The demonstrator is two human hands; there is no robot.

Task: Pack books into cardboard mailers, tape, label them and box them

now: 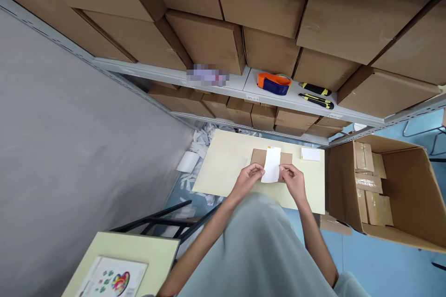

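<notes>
A white paper label (272, 164) with a small orange mark at its top edge is stretched between my two hands. My left hand (249, 179) pinches its lower left edge between thumb and fingers. On the right edge, the thumb and finger of my right hand (292, 180) are closed. Behind the label lies a flat brown cardboard box (258, 156) on the pale yellow table (223, 162), partly hidden by the label and hands. A white label or stack of labels (310, 154), also with an orange mark, rests on the table to the right.
A large open carton (343, 190) holding several small taped boxes stands right of the table. Ahead, the shelf (244, 79) carries cardboard boxes, an orange and blue tape dispenser (274, 84) and two utility knives (316, 95). Paper scraps (200, 148) litter the floor at left.
</notes>
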